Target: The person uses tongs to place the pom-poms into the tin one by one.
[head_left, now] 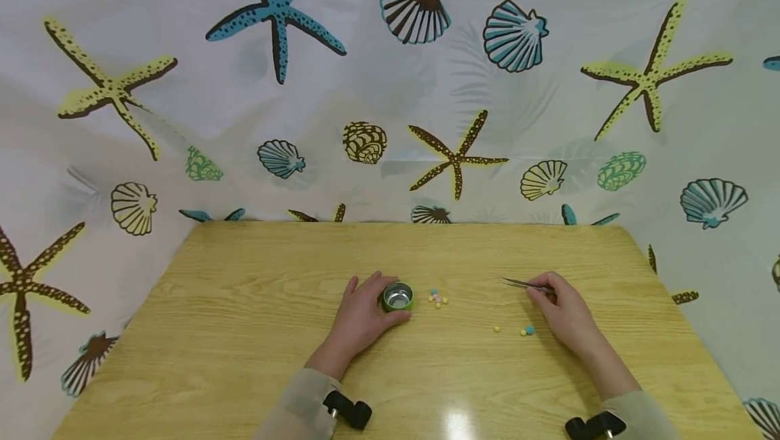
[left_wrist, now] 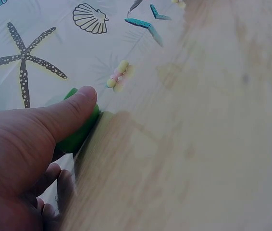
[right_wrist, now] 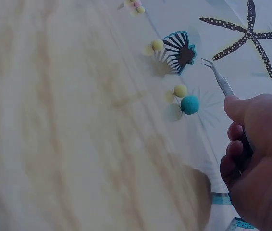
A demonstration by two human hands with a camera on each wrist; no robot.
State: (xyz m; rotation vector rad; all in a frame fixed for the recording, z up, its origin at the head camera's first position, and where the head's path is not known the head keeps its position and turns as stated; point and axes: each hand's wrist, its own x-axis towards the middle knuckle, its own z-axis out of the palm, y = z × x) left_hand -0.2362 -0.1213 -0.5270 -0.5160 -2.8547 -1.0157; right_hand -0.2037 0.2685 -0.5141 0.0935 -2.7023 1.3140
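Observation:
My left hand (head_left: pixel 359 318) holds a small round green tin (head_left: pixel 399 298) between thumb and fingers on the wooden table. The tin is open at the top, with a shiny silver inside. In the left wrist view the thumb (left_wrist: pixel 71 115) lies against the green wall (left_wrist: pixel 80 137). Farther right, my right hand (head_left: pixel 567 315) grips thin metal tweezers (head_left: pixel 514 283) pointing left. Their bent tips (right_wrist: pixel 207 62) stand slightly apart with nothing between them. Nearest that hand on the table are a blue ball (head_left: pixel 529 330) and a yellow ball (head_left: pixel 523 333), side by side.
Just right of the tin lies a cluster of several small yellow, pink and blue balls (head_left: pixel 437 299). A lone yellow ball (head_left: pixel 496 329) sits left of the pair. Behind the wooden table (head_left: pixel 244 277) hangs a white cloth (head_left: pixel 365 88) printed with starfish and shells.

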